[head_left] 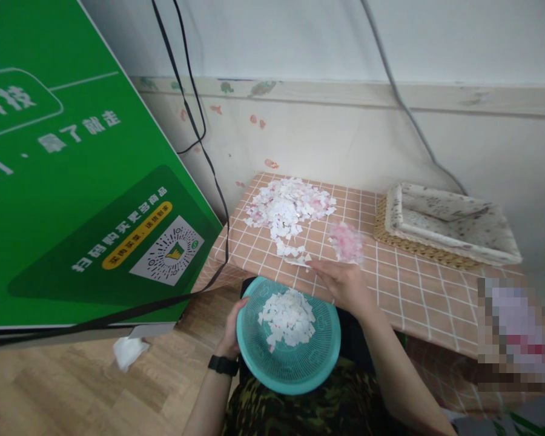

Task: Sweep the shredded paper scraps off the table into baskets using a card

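A round teal plastic strainer basket point(254, 363) rests at my lap, below the table edge. My left hand point(233, 327) grips its left rim, with the thumb over the edge. A heap of white paper scraps point(288, 318) lies inside it. Over the front edge of the table, my right hand point(345, 283) pinches a thin white strip point(297, 263), whose kind I cannot make out. The strip lies beside a trail of loose scraps point(290, 249). That trail leads back to a larger pile of white and pinkish scraps point(290, 203).
Pink shreds point(346, 242) form a small separate pile on the checked tablecloth point(418, 290). A cloth-lined wicker basket point(445, 227) stands at the back right by the wall. A green printed panel point(95, 181) with a dangling black strap point(220, 194) fills the left side.
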`<state>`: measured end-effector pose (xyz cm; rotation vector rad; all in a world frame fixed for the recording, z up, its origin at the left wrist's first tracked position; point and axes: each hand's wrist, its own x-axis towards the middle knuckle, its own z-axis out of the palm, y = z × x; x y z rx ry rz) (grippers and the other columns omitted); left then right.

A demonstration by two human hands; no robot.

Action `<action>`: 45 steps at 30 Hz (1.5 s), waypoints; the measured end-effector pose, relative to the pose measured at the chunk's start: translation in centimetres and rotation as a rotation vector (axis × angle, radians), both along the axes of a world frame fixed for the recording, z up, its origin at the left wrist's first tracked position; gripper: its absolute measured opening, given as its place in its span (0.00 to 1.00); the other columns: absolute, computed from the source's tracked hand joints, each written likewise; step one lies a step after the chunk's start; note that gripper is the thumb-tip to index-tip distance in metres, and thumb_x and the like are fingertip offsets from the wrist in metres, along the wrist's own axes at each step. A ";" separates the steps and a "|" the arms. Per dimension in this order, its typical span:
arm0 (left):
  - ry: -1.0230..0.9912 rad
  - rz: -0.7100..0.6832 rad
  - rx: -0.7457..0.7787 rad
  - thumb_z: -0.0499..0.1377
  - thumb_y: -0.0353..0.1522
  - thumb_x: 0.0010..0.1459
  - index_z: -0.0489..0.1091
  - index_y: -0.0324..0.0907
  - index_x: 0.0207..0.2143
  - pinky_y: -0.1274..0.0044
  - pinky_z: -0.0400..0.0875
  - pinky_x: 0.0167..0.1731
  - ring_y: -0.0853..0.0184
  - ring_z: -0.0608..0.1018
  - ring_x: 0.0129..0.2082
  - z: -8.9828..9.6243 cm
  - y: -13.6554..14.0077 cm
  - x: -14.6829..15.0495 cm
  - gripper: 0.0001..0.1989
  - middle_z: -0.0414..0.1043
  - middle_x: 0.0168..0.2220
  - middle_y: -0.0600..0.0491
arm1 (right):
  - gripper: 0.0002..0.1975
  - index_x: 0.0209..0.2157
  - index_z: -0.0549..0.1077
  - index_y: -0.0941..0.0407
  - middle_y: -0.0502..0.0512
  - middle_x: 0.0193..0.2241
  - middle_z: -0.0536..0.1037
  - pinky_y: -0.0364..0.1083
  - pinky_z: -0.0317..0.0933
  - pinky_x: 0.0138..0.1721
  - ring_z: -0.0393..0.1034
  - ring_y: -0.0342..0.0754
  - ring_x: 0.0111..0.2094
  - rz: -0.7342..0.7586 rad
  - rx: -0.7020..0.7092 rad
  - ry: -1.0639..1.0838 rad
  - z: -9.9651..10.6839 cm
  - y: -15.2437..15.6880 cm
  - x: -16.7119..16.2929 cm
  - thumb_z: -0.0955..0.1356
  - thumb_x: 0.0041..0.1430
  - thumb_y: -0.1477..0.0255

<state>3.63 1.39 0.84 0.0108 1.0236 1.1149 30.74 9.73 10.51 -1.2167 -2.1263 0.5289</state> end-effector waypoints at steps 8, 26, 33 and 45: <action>-0.005 -0.017 -0.011 0.62 0.35 0.51 0.78 0.35 0.32 0.72 0.73 0.34 0.61 0.80 0.28 1.0 0.3 0.1 0.11 0.81 0.29 0.47 | 0.15 0.49 0.74 0.46 0.52 0.43 0.79 0.52 0.71 0.40 0.77 0.52 0.39 -0.235 0.131 -0.012 0.4 -0.5 3.0 0.64 0.62 0.70; 0.008 -0.030 -0.019 0.61 0.34 0.52 0.77 0.34 0.32 0.73 0.73 0.35 0.62 0.80 0.28 2.0 0.6 0.0 0.11 0.81 0.29 0.47 | 0.18 0.51 0.73 0.51 0.54 0.43 0.80 0.45 0.72 0.37 0.77 0.48 0.38 -0.136 0.183 -0.088 -0.4 -4.9 4.1 0.64 0.61 0.78; 0.055 -0.003 0.022 0.62 0.34 0.51 0.77 0.35 0.31 0.73 0.72 0.34 0.63 0.80 0.27 1.7 0.7 0.0 0.10 0.80 0.28 0.48 | 0.18 0.51 0.73 0.52 0.55 0.42 0.80 0.44 0.72 0.36 0.77 0.47 0.38 -0.078 0.182 -0.045 0.1 -6.2 3.6 0.64 0.61 0.78; 0.055 -0.014 -0.005 0.63 0.35 0.49 0.77 0.36 0.29 0.74 0.72 0.31 0.64 0.79 0.25 2.2 0.7 0.0 0.10 0.80 0.25 0.49 | 0.22 0.56 0.69 0.51 0.55 0.46 0.78 0.44 0.72 0.38 0.76 0.48 0.41 0.027 0.133 -0.018 0.2 -7.6 2.5 0.65 0.60 0.78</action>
